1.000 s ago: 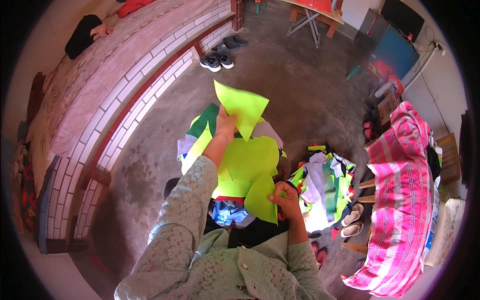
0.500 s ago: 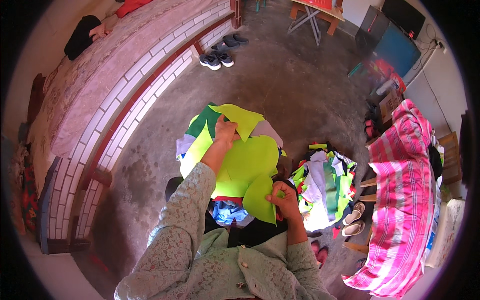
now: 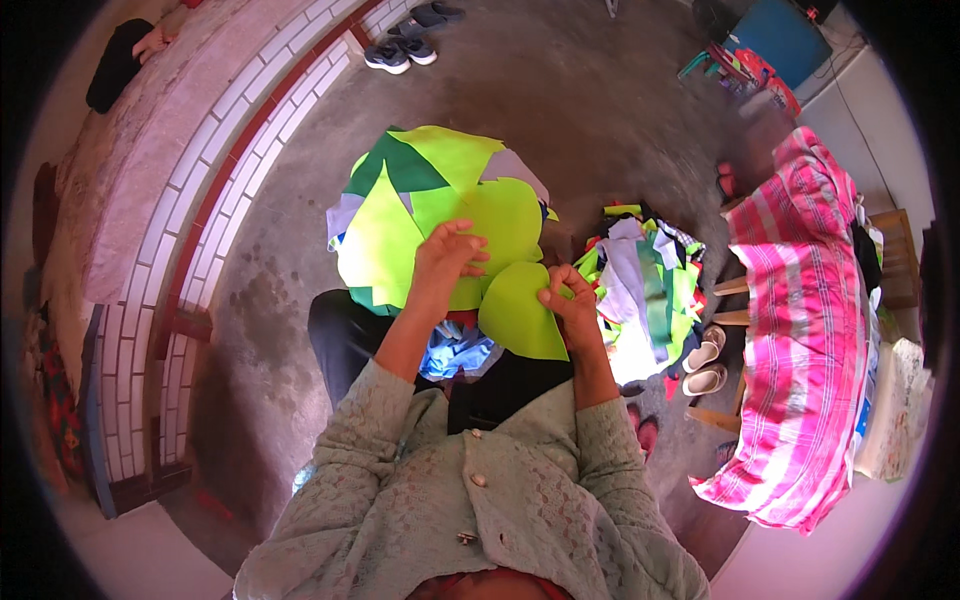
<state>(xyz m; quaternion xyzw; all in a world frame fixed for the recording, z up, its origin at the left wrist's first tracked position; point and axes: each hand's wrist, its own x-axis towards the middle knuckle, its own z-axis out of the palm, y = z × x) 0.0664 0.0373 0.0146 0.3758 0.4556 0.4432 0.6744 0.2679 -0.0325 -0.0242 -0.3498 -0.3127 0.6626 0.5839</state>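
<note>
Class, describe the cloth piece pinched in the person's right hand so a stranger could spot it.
Start at the pink striped cloth on the right, then go left past the scrap heap. The right hand pinches a rounded lime-green piece: plain, unlike the mixed scraps.

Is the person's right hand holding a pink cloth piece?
No. The right hand pinches the edge of a neon yellow-green fabric piece; the pink striped cloth hangs apart at the right.

Dark blue-faced flat screen (image 3: 778, 38) at top right, by the wall
</note>
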